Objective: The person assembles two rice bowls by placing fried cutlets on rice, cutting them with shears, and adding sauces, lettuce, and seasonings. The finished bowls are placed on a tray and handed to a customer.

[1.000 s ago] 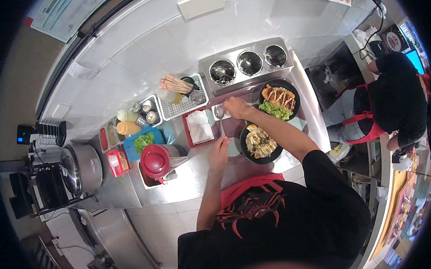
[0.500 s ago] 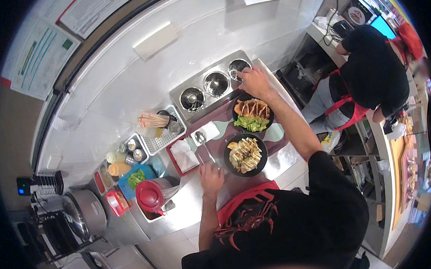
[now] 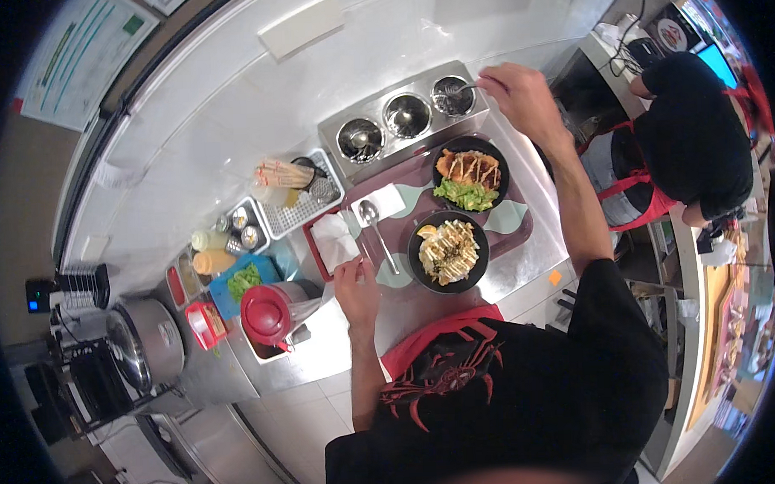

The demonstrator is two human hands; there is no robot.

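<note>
My right hand is closed on the handle of a metal fork, whose tines are over the rightmost round cup of a steel cutlery holder. My left hand is at the tray's front edge beside a red box of white napkins. Its fingers are slightly apart and seem to hold nothing. A metal spoon lies on the tray, its bowl on a folded napkin. Two black bowls stand there: one with sauced fried food and lettuce, one with sauce-striped food.
Left of the tray stand a white basket with wrapped chopsticks, sauce bottles, a blue container of lettuce and a red-lidded jug. Farther left is a large cooker. Another person works at the right.
My right hand has drawn the fork up and right from the rightmost cup. My left hand has come away from the spoon handle, and the spoon lies on the tray. The view has shifted.
</note>
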